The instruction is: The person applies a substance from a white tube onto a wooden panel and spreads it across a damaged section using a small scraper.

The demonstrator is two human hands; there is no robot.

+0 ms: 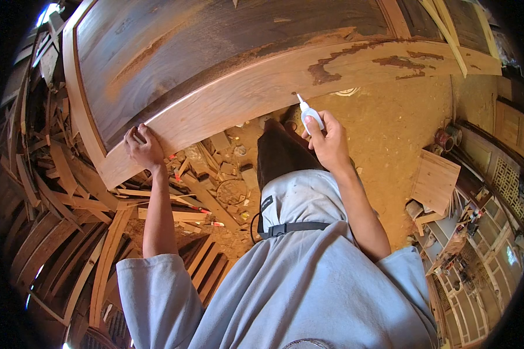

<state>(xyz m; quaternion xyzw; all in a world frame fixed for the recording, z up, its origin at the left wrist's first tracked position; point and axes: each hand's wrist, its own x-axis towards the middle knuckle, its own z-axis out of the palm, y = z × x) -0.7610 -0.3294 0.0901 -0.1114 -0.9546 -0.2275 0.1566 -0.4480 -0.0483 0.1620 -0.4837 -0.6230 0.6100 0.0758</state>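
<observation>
A large framed wooden panel lies across the far side, its light near rail running from left to right. My left hand rests on that rail near the left corner, fingers bent over its inner edge. In my right hand is a small white squeeze bottle with a narrow nozzle, which looks like a glue bottle. The nozzle points up at a small dark spot on the rail; I cannot tell whether it touches. Rough brown patches mark the rail farther right.
Wood strips and boards are piled at the left. Offcuts litter the dirt floor below the panel. A light wooden box and lattice frames stand at the right. Loose slats cross the panel's far right end.
</observation>
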